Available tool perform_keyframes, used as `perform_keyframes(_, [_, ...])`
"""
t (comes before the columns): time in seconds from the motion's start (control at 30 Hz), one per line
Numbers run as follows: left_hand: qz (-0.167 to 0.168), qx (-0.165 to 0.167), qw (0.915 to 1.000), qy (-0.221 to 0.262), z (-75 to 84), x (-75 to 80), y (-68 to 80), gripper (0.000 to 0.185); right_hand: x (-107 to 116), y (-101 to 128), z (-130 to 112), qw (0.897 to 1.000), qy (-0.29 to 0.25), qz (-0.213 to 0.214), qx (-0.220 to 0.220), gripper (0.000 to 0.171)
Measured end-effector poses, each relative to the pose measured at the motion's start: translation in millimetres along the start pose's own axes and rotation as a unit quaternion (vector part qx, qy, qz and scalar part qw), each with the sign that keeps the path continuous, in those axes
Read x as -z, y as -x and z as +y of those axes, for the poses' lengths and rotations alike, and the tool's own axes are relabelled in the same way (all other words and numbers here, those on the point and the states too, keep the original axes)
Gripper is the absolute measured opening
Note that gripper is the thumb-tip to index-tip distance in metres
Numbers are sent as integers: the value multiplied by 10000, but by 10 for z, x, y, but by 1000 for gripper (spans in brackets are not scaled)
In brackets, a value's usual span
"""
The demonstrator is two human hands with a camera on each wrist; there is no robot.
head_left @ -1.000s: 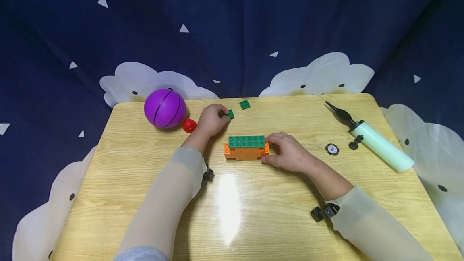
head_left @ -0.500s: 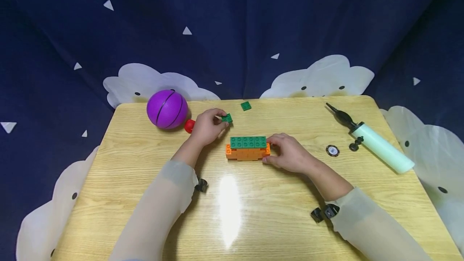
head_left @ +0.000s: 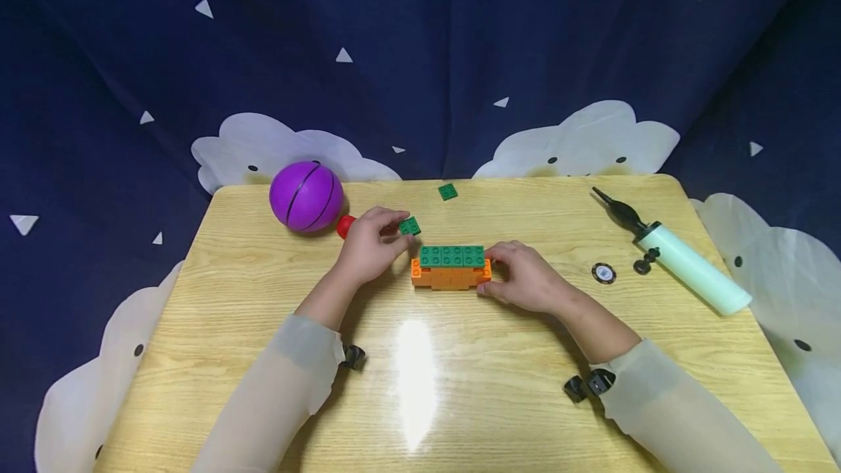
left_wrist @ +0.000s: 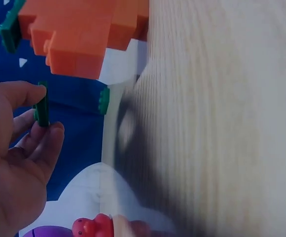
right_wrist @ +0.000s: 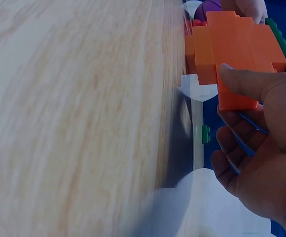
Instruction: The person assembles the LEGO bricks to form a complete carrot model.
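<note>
My left hand [head_left: 372, 245] pinches a small square green building brick [head_left: 410, 226] between thumb and fingers; the left wrist view shows this green brick [left_wrist: 43, 106] edge-on, raised off the table. Just to its right stands an orange block structure [head_left: 450, 279], topped by a row of flat green bricks [head_left: 451, 256]. My right hand [head_left: 523, 276] grips the structure's right end, thumb in front and fingers behind. In the right wrist view the thumb lies on the orange blocks [right_wrist: 241, 49]. Another green brick [head_left: 447, 191] lies near the table's back edge.
A purple ball [head_left: 306, 196] sits at the back left, with a red toy duck [left_wrist: 94, 226] close to it, partly behind my left hand in the head view. Toward the right lie a black-and-white chip [head_left: 604, 273], a small black piece [head_left: 646, 261] and a mint-green hand pump [head_left: 693, 268].
My left hand has lifted the green brick from the back of the table and brought it toward me, nearer the structure. My right hand has stayed at the structure's right end.
</note>
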State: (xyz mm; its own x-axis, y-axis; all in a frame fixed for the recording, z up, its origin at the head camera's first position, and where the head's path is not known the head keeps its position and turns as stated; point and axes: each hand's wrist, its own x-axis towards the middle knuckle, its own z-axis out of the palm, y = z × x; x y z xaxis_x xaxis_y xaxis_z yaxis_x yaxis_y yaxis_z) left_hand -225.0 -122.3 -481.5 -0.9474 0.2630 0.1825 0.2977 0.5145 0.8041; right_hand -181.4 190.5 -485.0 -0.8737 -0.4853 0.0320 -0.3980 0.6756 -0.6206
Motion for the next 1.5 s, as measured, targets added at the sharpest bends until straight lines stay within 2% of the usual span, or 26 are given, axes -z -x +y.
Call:
perform_keyframes(0.3, [89,-295,9980,553,78,46,220,33,4,9,-5,10000,27,4,-8,59])
perform_keyframes(0.53, [225,-548,9969,525,155,98,319,32,-3,10,-6,10000,20,11,-8,56])
perform_keyframes(0.77, [238,-794,9930,842,260,109,411,33,-6,12,-5,10000,24,17,-8,57])
perform_keyframes(1.13, [-120,-1005,9877,1188,315,11,456,33,-5,9,-23,10000,50,35,21,54])
perform_keyframes(1.5, [-268,-1172,9857,1183,325,-24,436,34,-8,5,-6,9999,106,32,43,53])
